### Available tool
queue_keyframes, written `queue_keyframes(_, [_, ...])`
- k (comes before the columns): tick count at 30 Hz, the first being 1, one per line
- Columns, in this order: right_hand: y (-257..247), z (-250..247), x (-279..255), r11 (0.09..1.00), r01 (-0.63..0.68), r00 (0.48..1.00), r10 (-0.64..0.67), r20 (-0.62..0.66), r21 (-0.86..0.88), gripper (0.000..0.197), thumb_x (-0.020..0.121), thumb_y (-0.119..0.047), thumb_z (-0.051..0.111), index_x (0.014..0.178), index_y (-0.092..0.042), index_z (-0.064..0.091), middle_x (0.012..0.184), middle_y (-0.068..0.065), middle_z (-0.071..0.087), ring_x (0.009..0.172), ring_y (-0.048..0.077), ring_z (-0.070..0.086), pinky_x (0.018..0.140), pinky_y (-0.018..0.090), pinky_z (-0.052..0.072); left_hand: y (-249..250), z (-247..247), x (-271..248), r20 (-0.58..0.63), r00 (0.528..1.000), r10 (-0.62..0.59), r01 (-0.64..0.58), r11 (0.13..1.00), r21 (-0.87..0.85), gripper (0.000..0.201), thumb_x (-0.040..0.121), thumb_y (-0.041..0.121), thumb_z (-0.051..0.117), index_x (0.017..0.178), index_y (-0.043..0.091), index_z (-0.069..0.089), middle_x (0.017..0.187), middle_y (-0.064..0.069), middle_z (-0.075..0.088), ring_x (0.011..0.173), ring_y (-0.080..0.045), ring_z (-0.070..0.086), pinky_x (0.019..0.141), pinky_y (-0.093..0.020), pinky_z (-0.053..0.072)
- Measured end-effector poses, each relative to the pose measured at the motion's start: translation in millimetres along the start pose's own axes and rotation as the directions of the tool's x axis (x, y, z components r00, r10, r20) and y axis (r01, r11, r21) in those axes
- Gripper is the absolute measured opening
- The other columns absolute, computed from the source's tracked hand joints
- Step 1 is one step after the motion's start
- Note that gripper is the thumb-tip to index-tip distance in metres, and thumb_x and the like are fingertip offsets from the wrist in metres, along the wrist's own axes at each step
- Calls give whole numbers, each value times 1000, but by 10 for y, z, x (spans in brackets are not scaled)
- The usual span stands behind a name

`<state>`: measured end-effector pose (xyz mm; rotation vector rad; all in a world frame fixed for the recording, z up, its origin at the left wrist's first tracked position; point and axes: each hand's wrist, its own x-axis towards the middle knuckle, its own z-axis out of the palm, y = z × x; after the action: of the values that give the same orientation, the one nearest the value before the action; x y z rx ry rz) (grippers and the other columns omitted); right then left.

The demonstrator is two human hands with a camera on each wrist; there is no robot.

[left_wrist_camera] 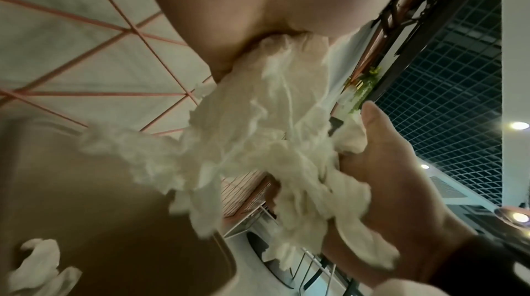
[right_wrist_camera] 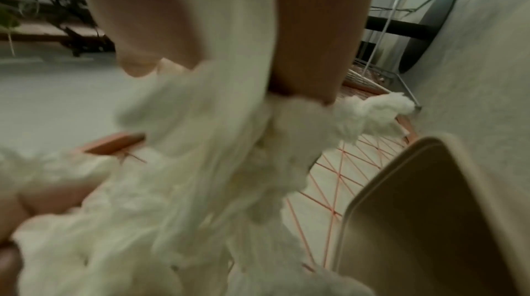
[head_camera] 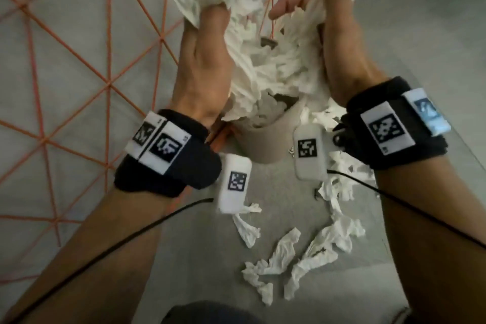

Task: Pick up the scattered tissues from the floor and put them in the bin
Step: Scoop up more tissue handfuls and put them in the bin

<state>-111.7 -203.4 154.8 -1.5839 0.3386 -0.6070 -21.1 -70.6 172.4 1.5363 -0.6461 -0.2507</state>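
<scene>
In the head view, the left hand (head_camera: 207,52) and right hand (head_camera: 334,34) together clutch a big bundle of white tissues (head_camera: 273,60) directly above the beige bin (head_camera: 265,139), while loose tissues (head_camera: 297,252) lie on the grey floor (head_camera: 205,258) on the near side of the bin. From the left wrist, fingers (left_wrist_camera: 229,28) clench the wad above the bin's rim (left_wrist_camera: 223,255). From the right wrist, fingers (right_wrist_camera: 315,28) pinch the blurred tissues left of the bin.
</scene>
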Motion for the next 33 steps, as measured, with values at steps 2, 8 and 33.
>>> queue_keyframes(2, [40, 36, 206, 1000, -12, 1000, 12, -6, 11, 77, 94, -64, 15, 127, -6, 54, 126, 7, 63, 116, 21, 61, 104, 50, 42, -89, 96, 224, -21, 998, 53, -50, 992, 113, 41, 100, 27, 40, 134, 6, 49, 126, -2, 59, 105, -3, 57, 85, -4, 42])
queue_keyframes(8, [587, 142, 615, 948, -286, 956, 292, 25, -138, 87, 73, -87, 36, 139, -31, 46, 149, 2, 45, 134, 21, 45, 112, 46, 32, -712, 245, 472, 222, 974, -50, -51, 903, 426, 60, 86, 47, 48, 140, 25, 33, 139, -3, 50, 128, -20, 50, 106, -39, 43])
queue_keyframes(33, [2312, -401, -1854, 273, -586, 603, 776, -186, -763, 75, 77, -41, 70, 142, -42, 34, 155, 4, 25, 142, 32, 22, 111, 53, 31, -2747, -468, -2096, 326, 736, -593, 20, 501, 865, 62, 82, -2, 56, 136, 30, 53, 150, -5, 35, 126, -30, 47, 104, -40, 44])
